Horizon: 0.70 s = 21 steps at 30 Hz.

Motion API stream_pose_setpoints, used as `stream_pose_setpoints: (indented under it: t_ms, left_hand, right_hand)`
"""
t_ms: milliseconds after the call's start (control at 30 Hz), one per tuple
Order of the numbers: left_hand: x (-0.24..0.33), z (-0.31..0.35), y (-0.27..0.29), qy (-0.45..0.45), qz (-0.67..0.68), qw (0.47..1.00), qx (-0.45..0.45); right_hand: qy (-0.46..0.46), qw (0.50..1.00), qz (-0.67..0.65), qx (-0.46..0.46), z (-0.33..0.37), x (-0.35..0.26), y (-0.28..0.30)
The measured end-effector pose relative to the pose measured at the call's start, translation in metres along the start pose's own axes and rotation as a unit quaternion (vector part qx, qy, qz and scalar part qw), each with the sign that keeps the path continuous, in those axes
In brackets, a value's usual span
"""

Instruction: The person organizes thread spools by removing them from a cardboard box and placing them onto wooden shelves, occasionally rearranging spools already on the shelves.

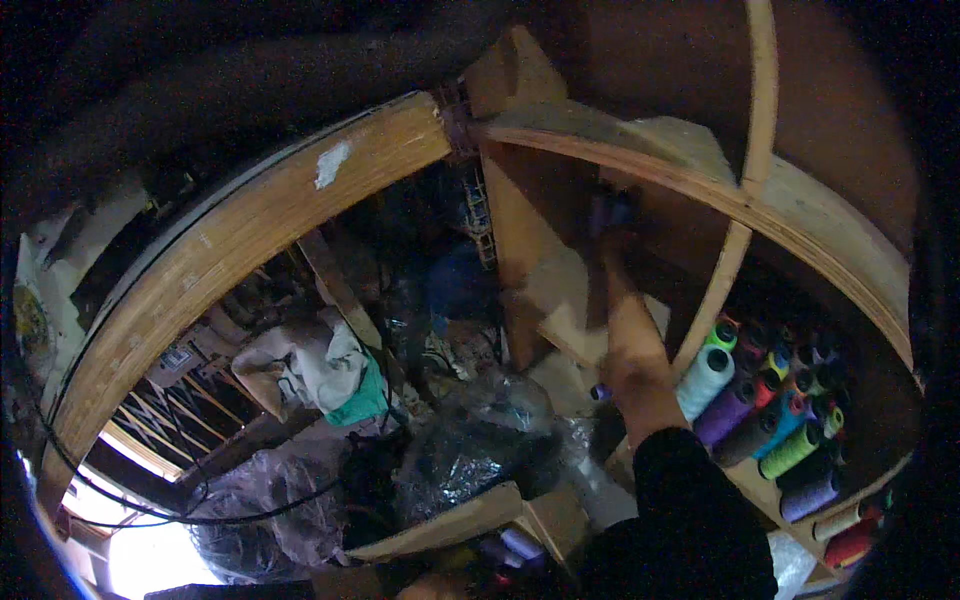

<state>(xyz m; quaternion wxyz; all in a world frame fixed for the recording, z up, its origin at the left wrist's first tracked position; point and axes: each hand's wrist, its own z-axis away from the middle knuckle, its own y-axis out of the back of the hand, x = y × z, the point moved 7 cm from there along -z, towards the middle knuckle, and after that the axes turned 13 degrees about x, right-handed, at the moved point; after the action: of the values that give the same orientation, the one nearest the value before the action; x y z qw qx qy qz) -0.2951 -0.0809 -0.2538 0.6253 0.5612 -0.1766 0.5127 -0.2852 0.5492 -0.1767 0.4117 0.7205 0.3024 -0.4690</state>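
Observation:
My right arm, in a black sleeve, reaches up into a dim compartment of the wooden shelf [640, 160]. Deep in the shadow my right hand [615, 242] is at a dark bluish thing [612, 208], perhaps thread cones; its fingers are too dark to read. A small purple-and-white spool [600, 392] lies beside my forearm. At the lower edge, part of my left hand [435, 588] shows by an open cardboard box [450, 525]. Its fingers are hidden. Purple thread cones [518, 546] lie in that box.
Right of an upright divider [722, 280], many-coloured thread cones [790, 450] lie stacked in the adjoining compartment. Clear plastic bags [480, 430] fill the lower middle. A thick wooden beam [250, 225] crosses the left, with a black cable [270, 515] below. A pale cloth [310, 365] hangs there.

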Motion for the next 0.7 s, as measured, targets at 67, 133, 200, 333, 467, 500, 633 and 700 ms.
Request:
stream_pose_setpoints:
  t_ms: [67,133,200,333,467,500,633,700]
  left_hand:
    - [-0.012,0.005,0.009,0.032,0.007,0.999,0.035]
    - [-0.018,0.007,0.013,0.056,0.015,0.996,0.061]
    - [-0.022,0.009,0.016,0.071,0.017,0.994,0.080]
    - [-0.020,0.008,0.020,0.076,0.011,0.992,0.096]
    - [-0.019,0.012,0.020,0.067,0.005,0.992,0.111]
    - [-0.018,0.015,0.019,0.062,0.003,0.991,0.117]
    - [-0.019,0.033,0.016,0.050,-0.004,0.989,0.138]
    - [-0.022,0.050,0.012,0.048,-0.009,0.987,0.152]
  right_hand:
    - [0.006,1.000,0.004,0.006,-0.007,0.000,-0.004]
    - [0.011,1.000,0.004,0.009,-0.010,-0.001,-0.008]
    - [0.020,1.000,0.001,0.010,-0.010,-0.001,-0.012]
    - [0.034,0.999,-0.007,0.018,-0.010,-0.002,-0.008]
    - [0.071,0.997,-0.034,0.018,0.006,-0.012,0.001]
    - [0.087,0.995,-0.047,0.017,0.013,-0.022,0.006]
    - [0.158,0.981,-0.112,0.005,0.059,-0.052,0.029]
    - [0.197,0.969,-0.148,-0.025,0.094,-0.070,0.044]
